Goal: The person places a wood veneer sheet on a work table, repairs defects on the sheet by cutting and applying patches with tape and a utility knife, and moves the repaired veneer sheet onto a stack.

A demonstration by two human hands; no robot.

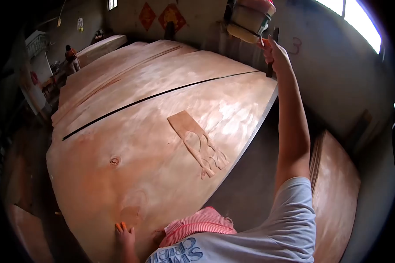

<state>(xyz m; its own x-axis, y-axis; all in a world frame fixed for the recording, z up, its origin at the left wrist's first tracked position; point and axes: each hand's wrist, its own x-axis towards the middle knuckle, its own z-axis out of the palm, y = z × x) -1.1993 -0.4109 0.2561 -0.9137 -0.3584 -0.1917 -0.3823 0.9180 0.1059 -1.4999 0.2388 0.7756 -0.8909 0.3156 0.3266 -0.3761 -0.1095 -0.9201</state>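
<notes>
My left hand [125, 233] rests on the wide wood sheet [118, 188] near its front edge, fingers apart and orange at the tips. Beside it, a darker oval patch [131, 214] marks the wood. My right hand [271, 49] is raised at the far right with its fingers curled in at the bottom of a round container [243, 22] on the wall side. What those fingers grip is too small to make out. On the sheet's middle lies a torn piece of thin veneer [191, 131] with ragged holes. A long black strip [162, 93] crosses the sheet behind it.
More wood sheets [136, 59] lie beyond the strip. A dark upright bar [275, 35] stands by my right hand. Another stack of sheets [338, 184] leans at right. Far left, a person [71, 59] is near another stack.
</notes>
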